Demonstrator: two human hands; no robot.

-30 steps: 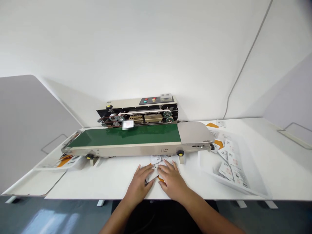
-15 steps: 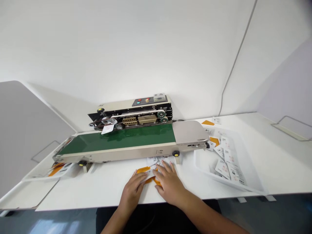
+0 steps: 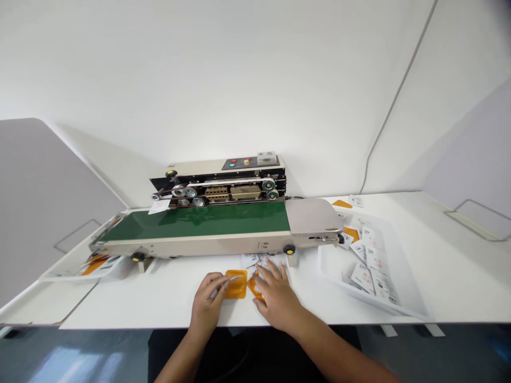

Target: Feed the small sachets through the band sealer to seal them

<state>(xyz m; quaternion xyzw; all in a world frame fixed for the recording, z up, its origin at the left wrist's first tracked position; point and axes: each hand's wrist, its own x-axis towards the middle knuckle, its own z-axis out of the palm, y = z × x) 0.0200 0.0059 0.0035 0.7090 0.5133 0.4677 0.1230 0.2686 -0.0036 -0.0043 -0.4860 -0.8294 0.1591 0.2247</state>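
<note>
My left hand [image 3: 207,301] pinches an orange pouch [image 3: 236,283] just above the white table's [image 3: 159,298] front edge. My right hand [image 3: 276,293] lies flat beside it, fingers spread over a second orange pouch [image 3: 253,287] and a small heap of white printed packets [image 3: 255,260]. Behind both hands stands a band sealer [image 3: 223,186] with a green conveyor belt [image 3: 199,221]. A white packet [image 3: 158,206] hangs at the sealer's left end.
A white tray [image 3: 395,255] with several white and orange packets sits to the right of the sealer. Another tray [image 3: 85,265] with packets lies under the belt's left end. A cable [image 3: 393,106] runs up the wall. Grey partitions stand left and right.
My left hand turned the pouch so its orange face shows and shifted slightly left. The white packet rode the sealer leftward from the middle to its left end.
</note>
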